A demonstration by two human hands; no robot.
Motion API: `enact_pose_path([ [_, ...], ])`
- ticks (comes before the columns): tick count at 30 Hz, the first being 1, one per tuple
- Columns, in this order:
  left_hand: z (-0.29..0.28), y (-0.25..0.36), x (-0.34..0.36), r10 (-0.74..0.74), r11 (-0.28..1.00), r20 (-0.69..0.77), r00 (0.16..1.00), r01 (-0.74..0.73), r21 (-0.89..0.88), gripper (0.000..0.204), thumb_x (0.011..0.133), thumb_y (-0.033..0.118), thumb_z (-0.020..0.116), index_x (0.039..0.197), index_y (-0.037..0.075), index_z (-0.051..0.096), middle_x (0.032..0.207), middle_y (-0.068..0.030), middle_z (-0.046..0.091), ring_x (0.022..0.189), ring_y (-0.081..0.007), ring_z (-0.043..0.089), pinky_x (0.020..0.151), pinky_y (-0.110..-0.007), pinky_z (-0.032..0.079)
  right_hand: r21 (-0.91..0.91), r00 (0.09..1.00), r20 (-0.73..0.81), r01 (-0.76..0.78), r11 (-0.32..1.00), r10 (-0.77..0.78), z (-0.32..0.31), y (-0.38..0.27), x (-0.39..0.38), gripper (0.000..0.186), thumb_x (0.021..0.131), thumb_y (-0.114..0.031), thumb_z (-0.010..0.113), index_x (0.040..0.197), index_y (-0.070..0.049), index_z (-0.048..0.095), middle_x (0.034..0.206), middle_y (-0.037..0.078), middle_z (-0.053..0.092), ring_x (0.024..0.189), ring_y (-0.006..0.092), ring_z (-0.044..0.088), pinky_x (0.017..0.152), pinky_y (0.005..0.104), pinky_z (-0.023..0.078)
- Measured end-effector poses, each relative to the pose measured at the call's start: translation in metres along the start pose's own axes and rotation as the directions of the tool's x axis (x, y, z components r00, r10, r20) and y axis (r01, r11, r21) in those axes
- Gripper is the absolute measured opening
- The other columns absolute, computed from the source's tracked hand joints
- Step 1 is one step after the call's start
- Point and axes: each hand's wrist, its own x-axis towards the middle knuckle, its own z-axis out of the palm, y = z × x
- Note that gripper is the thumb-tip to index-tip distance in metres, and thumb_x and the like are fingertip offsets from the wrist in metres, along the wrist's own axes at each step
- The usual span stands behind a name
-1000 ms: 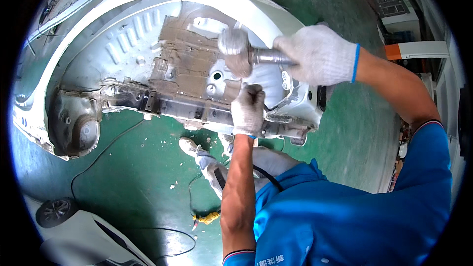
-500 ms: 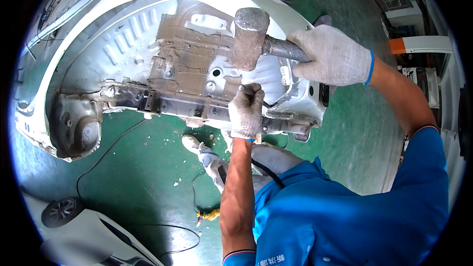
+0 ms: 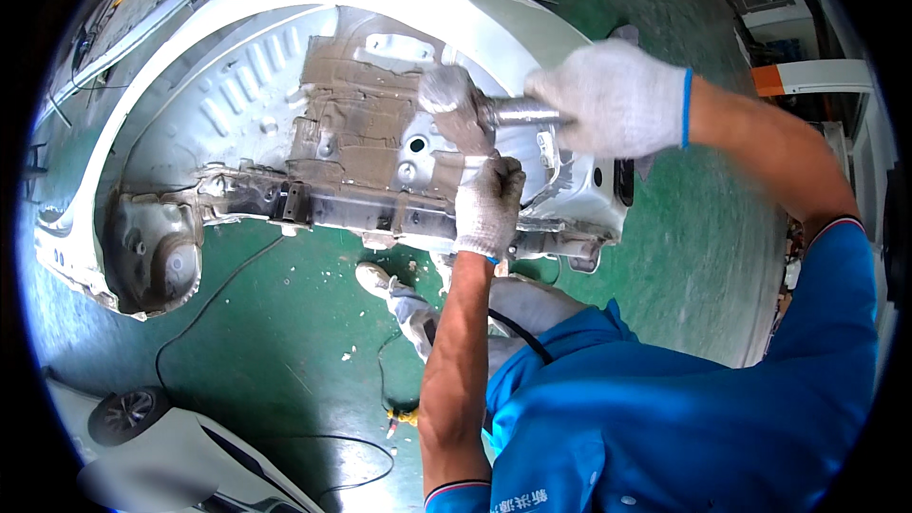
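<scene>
My right hand point(image 3: 613, 100), in a pale knitted glove with a blue cuff, is closed round the handle of a sledgehammer. The worn, blocky head of the sledgehammer point(image 3: 458, 106) hangs just above my left fist, slightly blurred. My left hand point(image 3: 488, 207), gloved the same way, is closed in a fist over the lower rail of a car body section point(image 3: 119, 123). What the left fingers grip is mostly hidden; only a small pale end shows at their top. Brown, rough-edged patches point(image 3: 356, 109) cover the bare silvery metal left of the hands.
The white body section has a wide curved edge and a dark lower rail. A cable point(image 3: 195, 332) trails over the green floor point(image 3: 275, 323) among small pale scraps. At lower left stands a white car point(image 3: 185, 456). A yellow-wrapped tool point(image 3: 404, 415) lies near my feet.
The sledgehammer has come down and left, its head tilting toward my left fist, as my right hand shifted left. My left fist has moved slightly right and turned a little.
</scene>
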Motion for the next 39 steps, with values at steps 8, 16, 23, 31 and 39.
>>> enact_pose_path([
  [8, -0.004, 0.007, 0.0, 0.011, 0.999, -0.009, 1.0, -0.011, 0.042, 0.019, 0.094, 0.011, 0.071, 0.108, -0.001, 0.068, 0.09, -0.0151, 0.075, 0.082, -0.0162, 0.072, 0.075, -0.033, 0.056, 0.021, 0.735, -0.667, 0.183, 0.983, -0.123, -0.075, 0.001, -0.034, 0.046, 0.081, -0.02, 0.067, 0.12, 0.002, 0.062, 0.094, 0.019, 0.069, 0.088, 0.0311, 0.07, 0.08, 0.0401, 0.057],
  [16, 0.017, -0.007, 0.01, 0.166, 0.974, -0.05, 0.985, -0.156, 0.167, 0.011, 0.094, 0.009, 0.07, 0.103, 0.004, 0.069, 0.085, -0.0142, 0.073, 0.077, -0.0156, 0.07, 0.072, -0.035, 0.056, 0.041, 0.999, -0.026, 0.029, 0.999, -0.028, -0.005, 0.013, -0.009, 0.036, 0.077, -0.014, 0.066, 0.108, 0.003, 0.066, 0.083, 0.024, 0.07, 0.083, 0.0382, 0.072, 0.077, 0.045, 0.059],
  [23, -0.033, -0.048, -0.001, -0.116, 0.927, -0.059, 0.991, 0.087, -0.364, 0.019, 0.096, 0.002, 0.067, 0.114, -0.001, 0.065, 0.101, -0.0061, 0.07, 0.09, -0.0117, 0.063, 0.081, -0.028, 0.054, 0.615, 0.943, -0.246, -0.025, 0.788, 0.222, 0.013, 0.012, -0.032, 0.038, 0.076, -0.029, 0.074, 0.098, 0.001, 0.063, 0.075, 0.017, 0.066, 0.07, 0.0328, 0.068, 0.067, 0.0434, 0.054],
  [31, -0.062, -0.063, -0.044, -0.368, 0.81, -0.302, 0.879, 0.144, -0.569, 0.024, 0.096, 0.006, 0.07, 0.116, -0.004, 0.062, 0.104, -0.014, 0.069, 0.092, -0.0209, 0.071, 0.081, -0.034, 0.062, 0.845, 0.934, 0.099, -0.261, 0.467, 0.342, 0.135, 0.015, -0.053, 0.032, 0.069, -0.027, 0.078, 0.085, -0.004, 0.062, 0.071, 0.008, 0.061, 0.062, 0.0201, 0.059, 0.06, 0.0341, 0.047],
  [39, -0.04, -0.06, -0.033, -0.441, 0.764, -0.34, 0.831, 0.148, -0.628, 0.02, 0.097, 0.005, 0.068, 0.114, -0.002, 0.06, 0.105, -0.0155, 0.07, 0.096, -0.027, 0.073, 0.087, -0.04, 0.062, 0.853, 0.92, 0.212, -0.339, 0.397, 0.331, 0.191, 0.018, -0.059, 0.023, 0.07, -0.019, 0.075, 0.084, -0.007, 0.062, 0.064, 0.005, 0.059, 0.051, 0.0168, 0.052, 0.051, 0.0341, 0.043],
])
